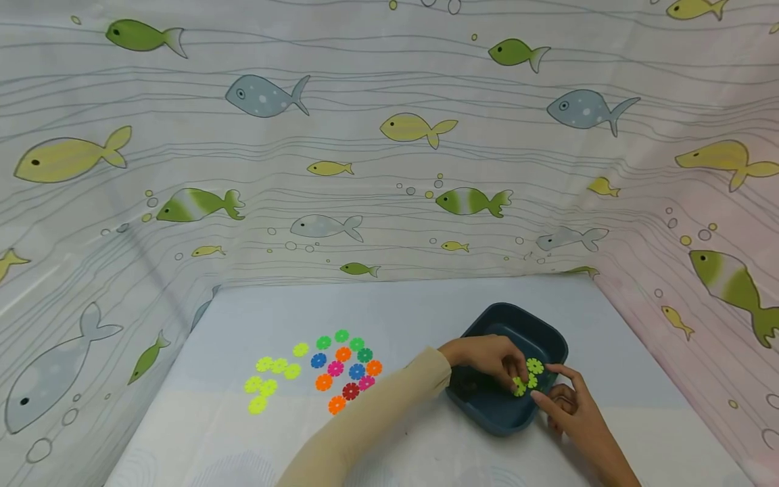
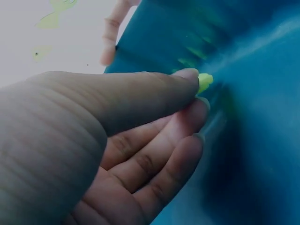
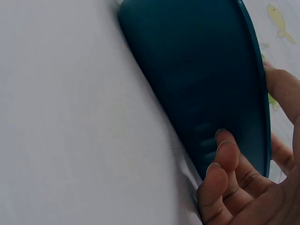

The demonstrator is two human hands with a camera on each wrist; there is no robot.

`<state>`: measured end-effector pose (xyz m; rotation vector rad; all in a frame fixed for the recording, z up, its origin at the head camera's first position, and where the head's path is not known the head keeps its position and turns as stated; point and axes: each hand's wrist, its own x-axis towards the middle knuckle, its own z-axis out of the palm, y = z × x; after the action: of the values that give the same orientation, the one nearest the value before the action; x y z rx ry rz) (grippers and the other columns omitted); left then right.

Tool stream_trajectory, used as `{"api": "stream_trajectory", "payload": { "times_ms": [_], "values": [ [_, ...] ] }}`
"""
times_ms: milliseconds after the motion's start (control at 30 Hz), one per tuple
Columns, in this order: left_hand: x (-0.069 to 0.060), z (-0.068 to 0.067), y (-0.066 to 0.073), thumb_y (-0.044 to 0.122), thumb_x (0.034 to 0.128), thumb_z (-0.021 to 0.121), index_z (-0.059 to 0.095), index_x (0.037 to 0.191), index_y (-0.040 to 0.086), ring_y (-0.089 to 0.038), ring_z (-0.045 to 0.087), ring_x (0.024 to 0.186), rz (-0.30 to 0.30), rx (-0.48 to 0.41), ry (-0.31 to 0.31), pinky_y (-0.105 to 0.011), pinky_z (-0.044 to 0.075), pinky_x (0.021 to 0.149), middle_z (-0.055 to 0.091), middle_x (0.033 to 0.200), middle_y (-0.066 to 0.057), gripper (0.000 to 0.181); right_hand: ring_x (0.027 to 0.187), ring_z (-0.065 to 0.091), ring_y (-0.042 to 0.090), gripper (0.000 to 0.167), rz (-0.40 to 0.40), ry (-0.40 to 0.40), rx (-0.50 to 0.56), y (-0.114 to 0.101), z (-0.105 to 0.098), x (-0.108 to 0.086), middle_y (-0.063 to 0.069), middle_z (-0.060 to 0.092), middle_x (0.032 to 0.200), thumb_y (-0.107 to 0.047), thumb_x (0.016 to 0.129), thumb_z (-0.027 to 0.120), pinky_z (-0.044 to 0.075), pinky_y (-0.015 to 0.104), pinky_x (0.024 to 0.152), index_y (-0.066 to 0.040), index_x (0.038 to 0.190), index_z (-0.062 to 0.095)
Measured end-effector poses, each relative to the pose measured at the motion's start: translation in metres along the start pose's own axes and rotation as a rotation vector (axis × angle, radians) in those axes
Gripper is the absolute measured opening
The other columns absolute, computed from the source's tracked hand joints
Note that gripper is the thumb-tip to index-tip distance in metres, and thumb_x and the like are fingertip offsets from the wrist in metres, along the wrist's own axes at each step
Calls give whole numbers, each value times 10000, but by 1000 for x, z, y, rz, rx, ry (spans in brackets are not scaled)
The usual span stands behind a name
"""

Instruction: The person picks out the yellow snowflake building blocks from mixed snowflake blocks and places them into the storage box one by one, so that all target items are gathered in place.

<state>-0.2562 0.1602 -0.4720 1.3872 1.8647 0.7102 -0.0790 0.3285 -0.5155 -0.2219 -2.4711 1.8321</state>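
My left hand [image 1: 487, 354] reaches into a dark blue tray [image 1: 502, 427], its thumb and fingertips pinching a yellow-green flower-shaped disc [image 2: 205, 82]. Several like discs [image 1: 534, 366] show beside these fingertips, near the tray's right wall; which of them is held is hard to tell in the head view. My right hand [image 1: 578, 412] grips that wall: thumb and index finger reach over the rim, while the other fingers lie curled against the outside, as the right wrist view shows on the tray [image 3: 206, 61].
Left of the tray, several yellow discs [image 1: 268, 387] lie loosely on the white table [image 1: 201, 433]. Between them and the tray are green, orange [image 1: 324, 382], blue, pink and dark red discs, partly near my left sleeve [image 1: 365, 419]. Fish-patterned cloth [image 1: 402, 223] rises behind and at both sides.
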Motion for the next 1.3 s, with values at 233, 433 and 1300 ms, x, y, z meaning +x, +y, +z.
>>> {"api": "stream_trajectory", "payload": {
  "times_ms": [233,433,1300],
  "values": [
    [4,3,3,92,883,823,747,1117,103,21,659,850,-46,35,-29,-132,517,771,712,945,107,246,601,578,288,652,-9,-4,4,1,0,1,167,613,899,-206,1011,687,519,379,499,-106,1503,271],
    [7,5,5,99,863,844,746,1115,125,8,649,845,-90,85,-47,-137,512,747,700,929,106,272,604,577,289,647,-9,-10,7,1,0,0,176,609,908,-206,1015,681,520,384,497,-108,1504,268],
    [4,3,12,183,905,819,683,1144,180,-1,648,732,-131,237,4,-143,512,669,682,835,117,274,612,585,286,645,-29,-17,15,1,-2,0,170,611,905,-190,1017,677,521,386,496,-104,1508,267]
  ]
}}
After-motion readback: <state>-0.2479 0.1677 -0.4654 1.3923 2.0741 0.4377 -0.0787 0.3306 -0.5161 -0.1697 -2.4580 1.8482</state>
